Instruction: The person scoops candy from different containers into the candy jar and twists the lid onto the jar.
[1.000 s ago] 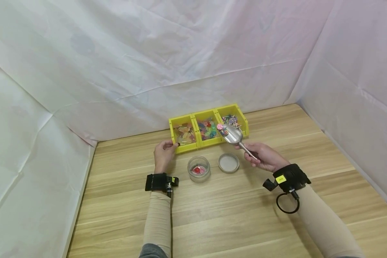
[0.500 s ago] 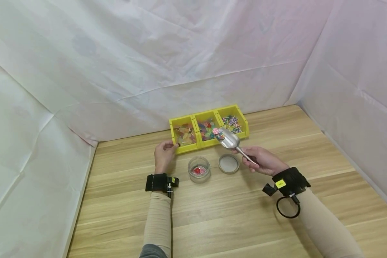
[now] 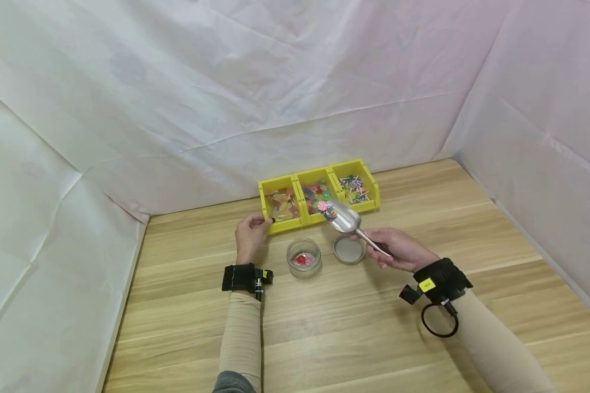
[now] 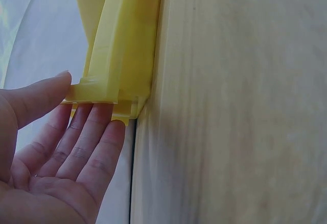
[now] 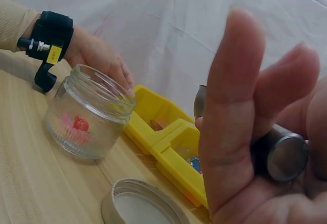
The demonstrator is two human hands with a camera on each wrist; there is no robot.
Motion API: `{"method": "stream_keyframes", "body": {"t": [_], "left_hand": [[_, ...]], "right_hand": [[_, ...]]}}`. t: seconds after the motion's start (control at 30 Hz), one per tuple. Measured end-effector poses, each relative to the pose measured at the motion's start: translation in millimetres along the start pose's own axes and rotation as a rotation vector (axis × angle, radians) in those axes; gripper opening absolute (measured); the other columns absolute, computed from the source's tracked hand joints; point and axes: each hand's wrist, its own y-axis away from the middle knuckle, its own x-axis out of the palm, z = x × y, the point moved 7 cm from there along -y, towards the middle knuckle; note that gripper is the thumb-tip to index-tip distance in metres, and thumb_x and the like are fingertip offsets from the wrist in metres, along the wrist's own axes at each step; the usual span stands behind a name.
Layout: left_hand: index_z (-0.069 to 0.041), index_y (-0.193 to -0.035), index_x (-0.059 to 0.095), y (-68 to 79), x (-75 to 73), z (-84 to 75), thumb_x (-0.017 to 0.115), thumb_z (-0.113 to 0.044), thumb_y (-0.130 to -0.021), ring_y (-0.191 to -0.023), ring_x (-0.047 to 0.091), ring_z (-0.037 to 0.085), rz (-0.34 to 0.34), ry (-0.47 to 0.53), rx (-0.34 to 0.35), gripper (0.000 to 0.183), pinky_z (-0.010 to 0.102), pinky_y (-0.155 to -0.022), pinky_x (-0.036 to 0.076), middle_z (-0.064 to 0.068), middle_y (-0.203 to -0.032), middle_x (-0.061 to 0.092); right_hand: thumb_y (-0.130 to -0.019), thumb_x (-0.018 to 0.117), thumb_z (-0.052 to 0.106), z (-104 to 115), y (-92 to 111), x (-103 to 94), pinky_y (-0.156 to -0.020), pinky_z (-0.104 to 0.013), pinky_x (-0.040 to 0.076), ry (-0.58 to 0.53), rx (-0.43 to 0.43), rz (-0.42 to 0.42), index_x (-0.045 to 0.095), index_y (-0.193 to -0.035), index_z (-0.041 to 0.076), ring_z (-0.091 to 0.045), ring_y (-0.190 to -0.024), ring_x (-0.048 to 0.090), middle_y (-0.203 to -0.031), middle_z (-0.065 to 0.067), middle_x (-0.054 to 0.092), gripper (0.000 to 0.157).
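Note:
My right hand (image 3: 398,248) grips the handle of a metal scoop (image 3: 346,216), whose end cap shows between the fingers in the right wrist view. Two swirl-patterned lollipops, a pink one (image 3: 323,206) and a multicoloured one (image 3: 331,213), lie at the scoop's front lip. The scoop is above the front of the yellow bins (image 3: 284,225). My left hand (image 4: 66,152) pinches the front left corner of the leftmost bin between thumb and fingers. Nearer me stands an uncapped glass jar (image 5: 89,114) with red and pink candies (image 5: 80,123) at its bottom.
A round lid (image 3: 348,249) lies upturned to the right of the jar, below the scoop. The joined bins hold small mixed candies, with lollipops (image 3: 355,185) in the right one. White cloth walls (image 3: 275,82) enclose the wooden table (image 3: 314,338) at the back and sides.
My right hand has brought the scoop left and toward me, from the right bin to in front of the middle one, lollipops still on it. The left hand stays put.

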Motion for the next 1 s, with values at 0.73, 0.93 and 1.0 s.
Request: {"method": "stream_keyframes", "body": {"t": [0.73,0.93,1.0], "left_hand": [[-0.006,-0.107,0.071,3.7,-4.1,-0.7,0.074,-0.02,-0.09,-0.1,0.065,0.024,0.002,0.025,0.016,0.022,0.036,-0.085,0.056,0.011,-0.107,0.069],[-0.009,-0.109,0.071,8.3,-7.9,-1.7,0.071,-0.024,-0.092,-0.102,0.064,0.023,0.002,0.034,0.016,0.022,0.038,-0.088,0.054,0.008,-0.108,0.069],[-0.01,-0.109,0.072,10.4,-10.2,-3.0,0.071,-0.025,-0.093,-0.103,0.064,0.023,0.002,0.031,0.018,0.022,0.038,-0.09,0.054,0.007,-0.109,0.07]], "right_hand": [[-0.109,0.037,0.028,-8,4,17.2,-0.039,-0.014,0.042,-0.007,0.017,0.136,0.046,-0.138,-0.005,0.001,-0.043,0.042,-0.073,0.004,0.057,0.045],[-0.109,0.036,0.029,-6,4,22.0,-0.039,-0.013,0.041,0.0,0.006,0.169,0.05,-0.136,-0.002,0.001,-0.043,0.042,-0.074,0.004,0.058,0.043],[-0.11,0.034,0.028,-5,4,23.8,-0.039,-0.013,0.04,0.006,-0.004,0.184,0.053,-0.134,0.0,0.002,-0.043,0.042,-0.073,0.005,0.058,0.041]]}}
